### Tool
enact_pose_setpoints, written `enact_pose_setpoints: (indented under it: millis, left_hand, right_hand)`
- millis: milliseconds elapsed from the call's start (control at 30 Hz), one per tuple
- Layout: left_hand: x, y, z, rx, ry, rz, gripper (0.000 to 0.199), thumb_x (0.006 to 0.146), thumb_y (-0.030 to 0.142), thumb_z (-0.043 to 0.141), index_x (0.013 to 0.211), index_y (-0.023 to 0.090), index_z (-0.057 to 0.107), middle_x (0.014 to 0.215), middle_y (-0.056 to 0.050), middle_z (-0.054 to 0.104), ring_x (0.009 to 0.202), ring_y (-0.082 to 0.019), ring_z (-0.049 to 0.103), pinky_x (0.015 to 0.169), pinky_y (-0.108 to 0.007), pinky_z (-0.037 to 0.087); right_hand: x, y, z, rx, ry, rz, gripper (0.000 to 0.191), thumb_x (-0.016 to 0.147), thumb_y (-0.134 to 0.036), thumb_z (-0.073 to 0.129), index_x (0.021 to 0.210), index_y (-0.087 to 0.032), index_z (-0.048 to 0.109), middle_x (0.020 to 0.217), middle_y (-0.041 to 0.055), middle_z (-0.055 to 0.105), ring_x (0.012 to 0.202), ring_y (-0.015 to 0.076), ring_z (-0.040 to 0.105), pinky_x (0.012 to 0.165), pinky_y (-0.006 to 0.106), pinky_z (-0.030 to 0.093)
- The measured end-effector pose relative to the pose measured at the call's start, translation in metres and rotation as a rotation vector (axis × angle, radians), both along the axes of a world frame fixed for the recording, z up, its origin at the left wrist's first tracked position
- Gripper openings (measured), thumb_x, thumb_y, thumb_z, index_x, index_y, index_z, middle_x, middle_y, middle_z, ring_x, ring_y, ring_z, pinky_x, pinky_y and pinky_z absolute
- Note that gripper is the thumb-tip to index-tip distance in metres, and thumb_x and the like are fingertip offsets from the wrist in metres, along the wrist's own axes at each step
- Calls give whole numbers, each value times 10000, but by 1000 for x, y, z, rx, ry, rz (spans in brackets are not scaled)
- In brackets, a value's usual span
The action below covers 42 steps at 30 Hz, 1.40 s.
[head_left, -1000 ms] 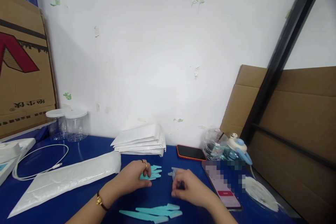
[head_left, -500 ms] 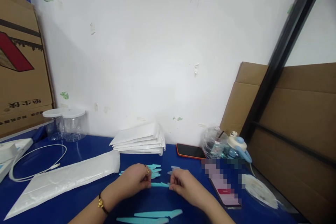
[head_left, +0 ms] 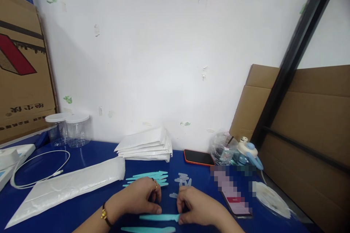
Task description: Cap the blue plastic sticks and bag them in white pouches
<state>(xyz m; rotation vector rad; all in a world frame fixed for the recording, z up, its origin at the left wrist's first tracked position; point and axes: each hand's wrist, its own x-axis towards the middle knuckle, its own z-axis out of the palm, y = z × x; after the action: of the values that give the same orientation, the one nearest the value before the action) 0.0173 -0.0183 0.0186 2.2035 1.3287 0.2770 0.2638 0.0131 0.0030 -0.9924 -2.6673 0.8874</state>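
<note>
My right hand point(head_left: 198, 204) pinches the right end of a turquoise eyebrow razor point(head_left: 158, 217) that lies near the front of the blue table. My left hand point(head_left: 143, 196) hovers just above the razor's other end, thumb and fingers apart, holding nothing. Closer to me lies another turquoise razor point(head_left: 147, 229). Beyond my left hand, several razors point(head_left: 147, 176) rest in a loose row, partly covered by that hand. Small translucent caps point(head_left: 183, 179) are scattered past my right hand. One cap point(head_left: 173, 195) sits between both hands, beside my right fingers.
A long white padded pouch point(head_left: 73, 185) lies at left, near a white cable point(head_left: 38, 153). At the back stands a stack of white pouches point(head_left: 144, 143), with an orange-edged phone point(head_left: 199, 157) beside it. Another phone point(head_left: 235, 200) and a whitish round item point(head_left: 272, 198) lie at right.
Both hands have let go of the razor they held between them and come nearer to me. My right hand has taken the end of one of the front razors. More caps now show.
</note>
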Motion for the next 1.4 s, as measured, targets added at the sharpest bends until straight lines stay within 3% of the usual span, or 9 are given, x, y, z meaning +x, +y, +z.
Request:
enact_pose_setpoints:
  millis: [200, 467, 567, 633, 767, 967, 1100, 1267, 1400]
  left_hand:
    - [2, 8, -5, 94, 38, -16, 119, 752, 340, 608, 764, 245, 677, 707, 32, 635, 630, -119, 523, 539, -215, 321]
    - [-26, 16, 14, 251, 147, 210, 192, 703, 359, 627, 844, 235, 663, 866, -1, 635, 793, -174, 554, 663, -244, 366]
    - [-17, 3, 19, 146, 91, 108, 316, 590, 422, 720, 844, 243, 662, 856, 22, 622, 758, -153, 548, 606, -216, 372]
    - [-6, -7, 18, 27, 111, -3, 336, 534, 433, 750, 802, 246, 672, 771, 43, 622, 653, -128, 531, 518, -206, 341]
    - [12, -17, 8, -62, 157, -37, 145, 589, 309, 713, 709, 238, 674, 627, 67, 609, 518, -94, 484, 433, -204, 261]
    - [8, -11, 7, 25, 133, -9, 61, 641, 254, 673, 696, 236, 655, 603, 68, 593, 540, -91, 484, 463, -203, 256]
    - [-5, -2, 15, 61, 108, 93, 78, 695, 298, 629, 693, 220, 626, 631, 52, 591, 581, -106, 498, 490, -208, 273]
    - [-10, 3, 18, -128, -181, 89, 182, 805, 377, 498, 795, 198, 533, 675, 34, 606, 642, -128, 586, 547, -197, 348]
    - [-7, 3, 16, -203, -329, 61, 206, 831, 395, 464, 801, 193, 488, 680, 37, 588, 651, -140, 623, 581, -204, 381]
  right_hand:
    - [-3, 6, -5, -94, 105, -138, 71, 731, -221, 653, 756, -194, 592, 641, -48, 553, 585, 96, 503, 508, 175, 327]
    - [10, 23, 7, 151, 204, -352, 100, 698, -166, 661, 770, -179, 593, 764, -20, 571, 646, 102, 499, 563, 187, 345]
    - [4, 10, 9, 81, 178, -218, 72, 728, -239, 662, 759, -189, 621, 766, -26, 559, 647, 94, 499, 564, 179, 350]
    - [-4, -1, 6, 5, 124, -84, 189, 666, -334, 731, 754, -195, 637, 736, -38, 548, 631, 91, 496, 533, 171, 337]
    - [-18, -15, -3, 5, 41, 20, 298, 544, -368, 806, 731, -205, 640, 684, -61, 530, 621, 89, 474, 495, 169, 294]
    - [-19, -11, -4, -48, 64, -47, 125, 652, -242, 733, 672, -189, 622, 601, -68, 515, 546, 74, 457, 484, 171, 289]
    - [2, 7, 3, -4, 123, -210, 79, 719, -215, 652, 669, -175, 606, 616, -40, 562, 565, 98, 502, 495, 179, 317]
    - [18, 25, 6, 227, 4, -416, 72, 688, -199, 675, 743, -179, 632, 736, -1, 611, 664, 137, 555, 580, 212, 355]
    - [5, 14, 5, 334, 14, -247, 154, 725, -270, 672, 876, -245, 653, 891, -7, 610, 825, 151, 566, 734, 236, 373]
